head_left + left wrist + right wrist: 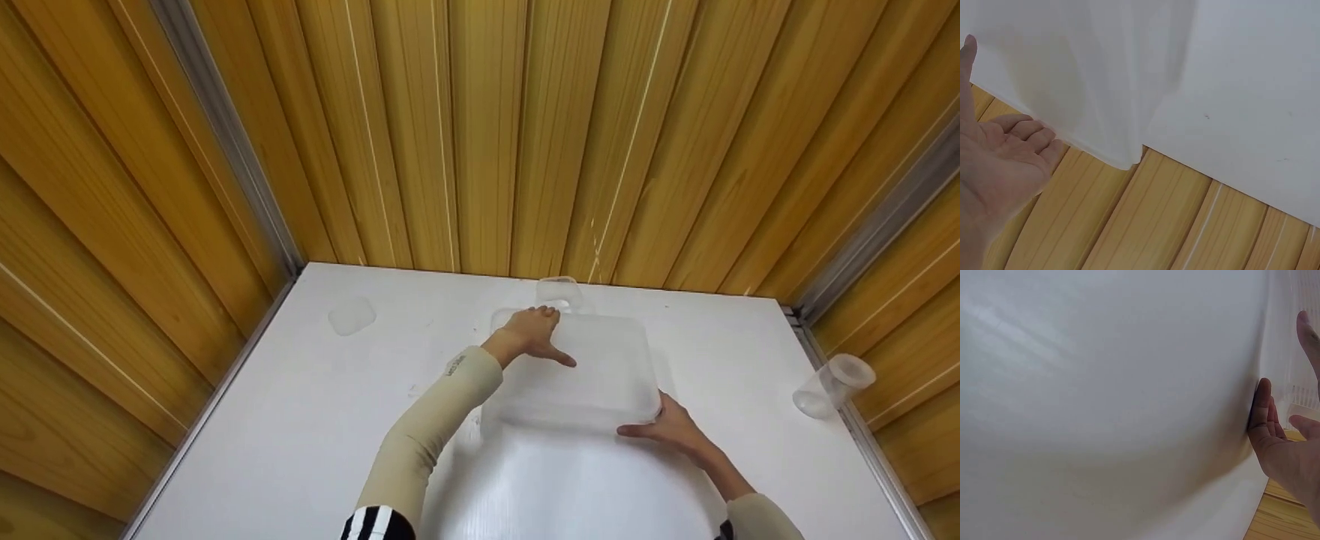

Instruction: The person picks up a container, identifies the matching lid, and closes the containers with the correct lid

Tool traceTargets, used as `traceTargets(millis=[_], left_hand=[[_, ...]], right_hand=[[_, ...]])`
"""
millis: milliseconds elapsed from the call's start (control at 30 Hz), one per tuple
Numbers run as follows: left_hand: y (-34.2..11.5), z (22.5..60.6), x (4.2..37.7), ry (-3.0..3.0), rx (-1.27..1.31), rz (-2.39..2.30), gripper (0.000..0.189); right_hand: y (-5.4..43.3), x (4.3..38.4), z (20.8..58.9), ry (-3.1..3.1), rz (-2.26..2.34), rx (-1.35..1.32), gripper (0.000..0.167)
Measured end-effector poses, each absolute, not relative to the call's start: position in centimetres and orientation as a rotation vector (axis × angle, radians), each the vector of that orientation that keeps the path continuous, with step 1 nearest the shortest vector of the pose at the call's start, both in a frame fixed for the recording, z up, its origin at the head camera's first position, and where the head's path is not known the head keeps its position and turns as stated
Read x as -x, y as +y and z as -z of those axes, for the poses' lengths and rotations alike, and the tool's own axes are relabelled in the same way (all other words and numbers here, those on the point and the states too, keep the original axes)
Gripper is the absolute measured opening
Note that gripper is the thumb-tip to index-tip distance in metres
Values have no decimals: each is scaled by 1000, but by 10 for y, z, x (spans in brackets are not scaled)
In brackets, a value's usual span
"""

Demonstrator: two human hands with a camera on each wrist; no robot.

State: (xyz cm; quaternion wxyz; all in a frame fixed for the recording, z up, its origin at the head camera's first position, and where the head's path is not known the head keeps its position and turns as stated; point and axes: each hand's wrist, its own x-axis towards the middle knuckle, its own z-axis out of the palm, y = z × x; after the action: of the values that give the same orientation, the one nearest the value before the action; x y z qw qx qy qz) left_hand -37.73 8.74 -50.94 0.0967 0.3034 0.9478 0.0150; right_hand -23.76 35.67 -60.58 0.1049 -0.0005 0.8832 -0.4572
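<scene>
A large translucent plastic box (604,367) is held over the white table, with a shadow under its near side. At its far left corner my left hand (531,334) grips the edge, fingers over the far side and thumb spread across the top. My right hand (667,427) holds the near right corner, thumb along the front and fingers at the side. In the left wrist view the left hand (1013,143) has its fingertips at the box's rim. Beside a pale wall, the right hand (1289,444) shows with its thumb raised apart from the fingers.
Just behind the box stands a small clear square container (559,291). A thin translucent square piece (352,316) lies at the far left of the white table (315,435). At the right edge is a clear plastic cup (832,386). Wood-patterned walls (487,150) enclose the table.
</scene>
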Motion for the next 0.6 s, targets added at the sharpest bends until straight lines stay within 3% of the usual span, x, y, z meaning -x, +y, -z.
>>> traceTargets(millis=[267, 600], left_hand=[[120, 514, 379, 2732, -981, -83, 107], [145, 493, 368, 2593, -939, -40, 114]], right_hand=[[346, 243, 607, 2588, 1386, 57, 99], [333, 244, 611, 2570, 1401, 103, 93]])
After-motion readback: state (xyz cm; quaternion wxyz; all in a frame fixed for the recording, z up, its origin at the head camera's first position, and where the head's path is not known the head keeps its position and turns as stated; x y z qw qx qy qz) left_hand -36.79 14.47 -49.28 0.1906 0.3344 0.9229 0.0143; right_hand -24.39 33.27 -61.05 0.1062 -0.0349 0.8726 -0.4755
